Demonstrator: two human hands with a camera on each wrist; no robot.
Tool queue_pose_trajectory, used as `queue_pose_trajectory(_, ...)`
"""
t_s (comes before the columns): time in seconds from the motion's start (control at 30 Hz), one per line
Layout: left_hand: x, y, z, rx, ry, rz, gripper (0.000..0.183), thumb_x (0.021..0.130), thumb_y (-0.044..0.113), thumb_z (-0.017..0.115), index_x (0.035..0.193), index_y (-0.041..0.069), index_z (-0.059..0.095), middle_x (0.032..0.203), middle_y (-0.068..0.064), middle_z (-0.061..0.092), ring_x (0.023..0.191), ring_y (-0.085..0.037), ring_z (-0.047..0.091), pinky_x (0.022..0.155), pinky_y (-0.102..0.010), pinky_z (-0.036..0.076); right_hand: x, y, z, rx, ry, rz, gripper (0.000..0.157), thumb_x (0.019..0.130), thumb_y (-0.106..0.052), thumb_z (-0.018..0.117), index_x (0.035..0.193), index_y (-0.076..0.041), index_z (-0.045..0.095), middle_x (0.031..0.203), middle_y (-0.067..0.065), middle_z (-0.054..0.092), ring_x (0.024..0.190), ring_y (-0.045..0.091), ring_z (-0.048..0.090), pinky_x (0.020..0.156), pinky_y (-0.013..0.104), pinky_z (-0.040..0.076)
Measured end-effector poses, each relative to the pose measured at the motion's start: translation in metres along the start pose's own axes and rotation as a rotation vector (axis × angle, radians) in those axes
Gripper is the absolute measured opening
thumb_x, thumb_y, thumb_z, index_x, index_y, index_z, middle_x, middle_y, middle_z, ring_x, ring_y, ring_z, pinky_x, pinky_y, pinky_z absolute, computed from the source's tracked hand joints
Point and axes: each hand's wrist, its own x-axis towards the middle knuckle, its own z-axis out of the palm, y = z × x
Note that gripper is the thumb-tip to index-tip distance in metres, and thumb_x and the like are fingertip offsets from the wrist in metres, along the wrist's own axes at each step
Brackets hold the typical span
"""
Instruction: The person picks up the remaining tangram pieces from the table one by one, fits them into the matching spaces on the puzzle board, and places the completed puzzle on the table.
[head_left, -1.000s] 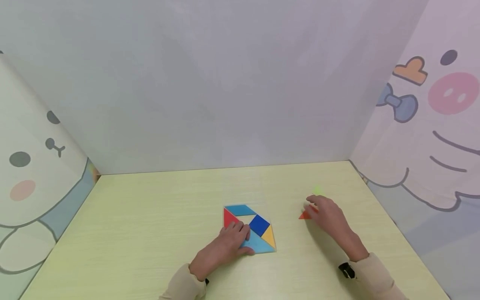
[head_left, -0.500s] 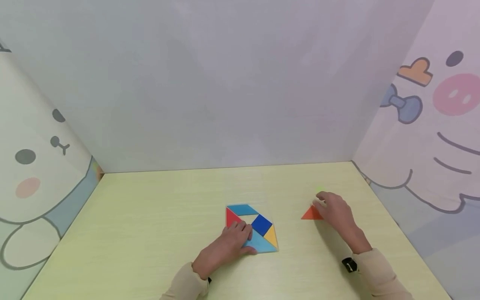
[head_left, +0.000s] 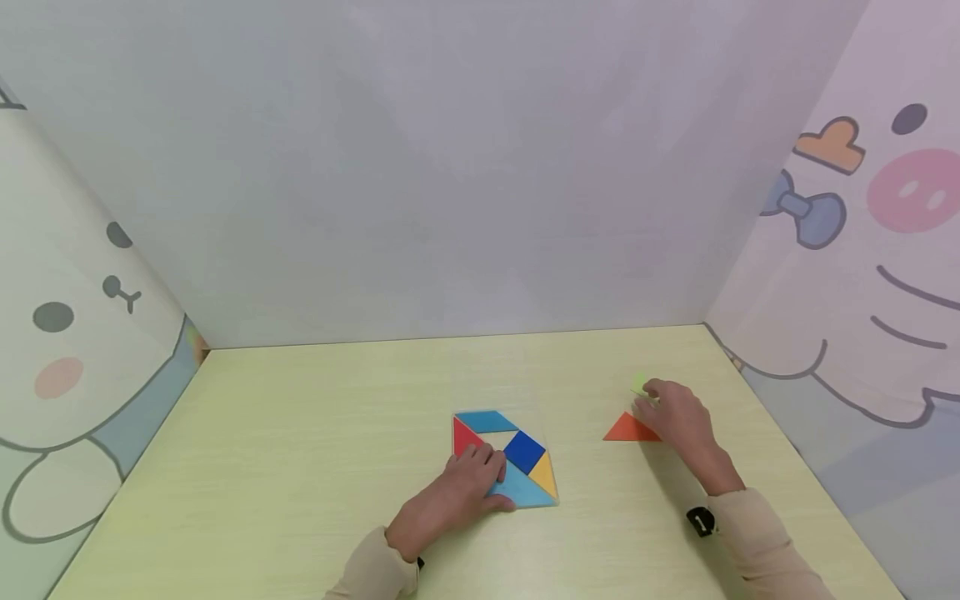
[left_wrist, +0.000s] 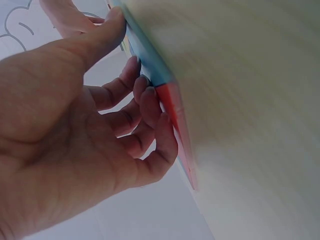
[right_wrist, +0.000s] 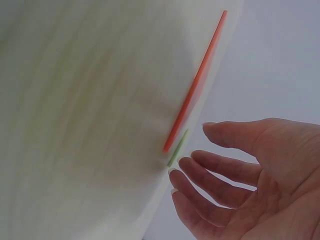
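Observation:
A flat tangram puzzle lies mid-table in the head view, with a teal parallelogram, red triangle, dark blue square, yellow triangle and light blue triangle. My left hand rests on its near left part, fingertips bent onto the pieces. The left wrist view has the thumb touching the edge by the light blue piece. To the right, my right hand hovers behind an orange-red triangle. Its loosely bent fingers are close to a green triangle, partly covered in the head view; contact is unclear.
The pale wooden table meets a plain grey wall at the back. Side walls with cartoon animals stand left and right. Pale cream-coloured gaps show among the puzzle pieces.
My right hand has moved right and slightly away from me, off the orange-red triangle toward the green one, uncovering more of the orange-red piece. The left hand stays on the puzzle.

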Motion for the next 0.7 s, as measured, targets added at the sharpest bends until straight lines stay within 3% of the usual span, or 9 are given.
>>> queue_pose_trajectory(0.7,-0.0005,0.0006,0.0005,0.026,0.012,-0.009,0.033,0.093,0.042,0.075,0.101,0.019,0.052,0.098,0.006,0.046,0.101,-0.014,0.046,0.082,-0.032,0.042,0.0098,0.0043,-0.0013,-0.039,-0.027,0.055,0.036,0.094,-0.014,0.062,0.118,0.013,0.064,0.115,0.032,0.066,0.097,0.045,0.063,0.07,0.058,0.054)
